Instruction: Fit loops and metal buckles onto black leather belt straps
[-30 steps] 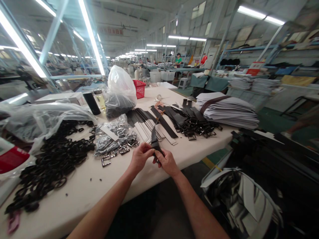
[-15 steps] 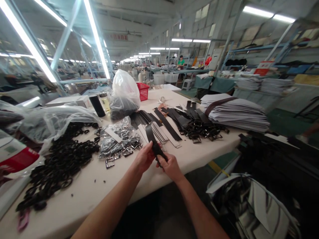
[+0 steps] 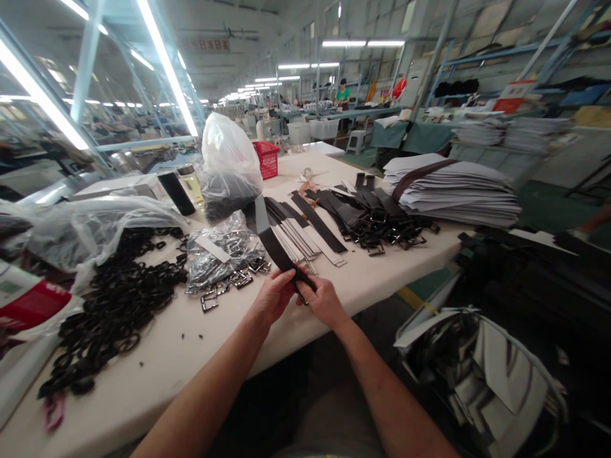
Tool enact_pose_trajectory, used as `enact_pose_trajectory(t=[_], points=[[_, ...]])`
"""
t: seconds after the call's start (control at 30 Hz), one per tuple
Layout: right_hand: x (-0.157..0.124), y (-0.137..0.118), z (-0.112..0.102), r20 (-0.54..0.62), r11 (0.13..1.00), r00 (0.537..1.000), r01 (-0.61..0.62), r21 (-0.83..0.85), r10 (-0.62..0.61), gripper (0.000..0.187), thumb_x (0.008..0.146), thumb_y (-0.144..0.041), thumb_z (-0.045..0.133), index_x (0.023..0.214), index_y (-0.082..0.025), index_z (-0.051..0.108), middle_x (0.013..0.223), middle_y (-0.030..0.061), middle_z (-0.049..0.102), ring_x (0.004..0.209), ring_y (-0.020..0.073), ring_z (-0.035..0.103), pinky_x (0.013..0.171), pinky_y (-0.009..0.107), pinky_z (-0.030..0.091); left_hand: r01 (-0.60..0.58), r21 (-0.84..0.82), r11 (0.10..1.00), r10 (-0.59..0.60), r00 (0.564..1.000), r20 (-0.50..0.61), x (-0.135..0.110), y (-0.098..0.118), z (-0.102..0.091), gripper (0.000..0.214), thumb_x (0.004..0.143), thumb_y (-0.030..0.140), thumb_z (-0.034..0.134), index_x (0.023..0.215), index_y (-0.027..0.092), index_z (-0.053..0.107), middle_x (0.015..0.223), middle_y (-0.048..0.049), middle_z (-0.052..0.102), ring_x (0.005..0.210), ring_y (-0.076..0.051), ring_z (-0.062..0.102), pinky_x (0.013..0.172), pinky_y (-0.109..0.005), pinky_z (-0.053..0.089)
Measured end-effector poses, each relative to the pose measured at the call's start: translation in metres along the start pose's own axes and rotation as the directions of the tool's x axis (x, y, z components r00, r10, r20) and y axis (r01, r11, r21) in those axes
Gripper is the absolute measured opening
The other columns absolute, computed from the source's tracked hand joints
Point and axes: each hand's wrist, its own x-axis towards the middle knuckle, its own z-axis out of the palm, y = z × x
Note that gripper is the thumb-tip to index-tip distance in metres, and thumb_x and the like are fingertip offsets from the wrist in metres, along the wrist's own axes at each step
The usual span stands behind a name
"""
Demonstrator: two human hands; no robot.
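A black strap (image 3: 275,247), flat and wide like a belt piece, runs through both of my hands above the table's front edge. My left hand (image 3: 277,294) pinches it near its lower part. Close beside, my right hand (image 3: 324,301) grips the lower end, and my fingers hide what is there. The strap's free end rises away from me to the left. Behind it lie black and white strips (image 3: 298,236) and a pile of black straps with metal buckles (image 3: 375,232). Left of my hands, loose buckles (image 3: 210,300) spill beside a clear plastic bag (image 3: 219,248).
Black rings (image 3: 119,292) are heaped on the left of the table (image 3: 191,369). A white plastic bag (image 3: 231,165) and a red basket (image 3: 267,159) stand at the back. Strapped white sheets (image 3: 453,191) lie at right, above a bin of scraps (image 3: 482,375).
The strap's free end, curled up before, is now straighter and reaches farther up and left. Both hands remain on the strap. The whole view has shifted slightly.
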Motion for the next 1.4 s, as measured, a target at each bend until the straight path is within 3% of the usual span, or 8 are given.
enact_pose_trajectory(t=[0.27,0.73,0.9,1.0,1.17,1.4], points=[[0.001,-0.001,0.001,-0.031,1.0,0.999,0.006,-0.029,-0.007,0.028,0.092,-0.037,0.054,0.078,-0.017,0.067,0.056,0.0026,0.066,0.05,0.0163,0.06,0.049,0.024,0.043,-0.084,0.076,0.994,0.086,0.996,-0.023,0.0,-0.004,0.005,0.037,0.075,0.041,0.077,0.095,0.012,0.065,0.089,-0.0065,0.069,0.056,-0.012,0.056,0.038,-0.022,0.044],[-0.004,0.004,-0.001,0.031,0.988,0.997,-0.072,0.138,0.068,0.038,0.094,-0.051,0.051,0.079,-0.017,0.062,0.056,0.0026,0.066,0.036,0.0117,0.049,0.035,0.021,0.037,0.046,0.024,0.999,-0.045,0.999,-0.02,0.004,-0.007,-0.004,0.037,0.072,0.036,0.068,0.097,0.008,0.066,0.099,-0.0123,0.072,0.054,-0.015,0.06,0.04,-0.026,0.044],[-0.004,0.001,-0.003,0.034,0.983,0.997,-0.075,0.168,0.07,0.041,0.092,-0.054,0.05,0.075,-0.018,0.059,0.055,0.0016,0.063,0.035,0.0112,0.047,0.034,0.021,0.036,0.062,0.042,0.997,-0.062,0.998,-0.014,0.005,-0.011,-0.007,0.039,0.072,0.034,0.068,0.1,0.009,0.065,0.079,-0.0063,0.07,0.049,-0.014,0.057,0.04,-0.025,0.043],[-0.004,0.001,-0.004,0.048,0.984,0.997,-0.067,0.163,0.06,0.041,0.093,-0.054,0.049,0.076,-0.018,0.059,0.055,0.0016,0.063,0.035,0.0111,0.047,0.034,0.021,0.036,0.043,0.095,0.995,-0.043,0.999,-0.009,0.004,-0.011,-0.005,0.039,0.073,0.04,0.068,0.095,0.008,0.066,0.068,-0.0047,0.065,0.047,-0.014,0.056,0.039,-0.025,0.042],[-0.003,0.005,-0.001,0.064,0.993,0.997,-0.039,0.108,0.032,0.036,0.094,-0.05,0.051,0.081,-0.018,0.062,0.058,0.0027,0.066,0.038,0.0124,0.05,0.037,0.022,0.038,-0.012,0.137,0.99,0.018,0.999,-0.041,0.0,-0.005,0.002,0.039,0.075,0.043,0.072,0.095,0.01,0.068,0.081,-0.0075,0.067,0.052,-0.013,0.056,0.038,-0.023,0.04],[-0.001,0.006,0.004,0.008,0.999,1.0,-0.016,0.035,0.016,0.037,0.095,-0.051,0.052,0.077,-0.02,0.06,0.055,0.0022,0.062,0.041,0.0146,0.053,0.041,0.024,0.037,0.033,0.066,0.997,-0.031,0.999,-0.033,-0.001,-0.004,0.003,0.038,0.069,0.036,0.079,0.096,0.011,0.069,0.083,-0.0065,0.067,0.056,-0.013,0.057,0.04,-0.021,0.04]])
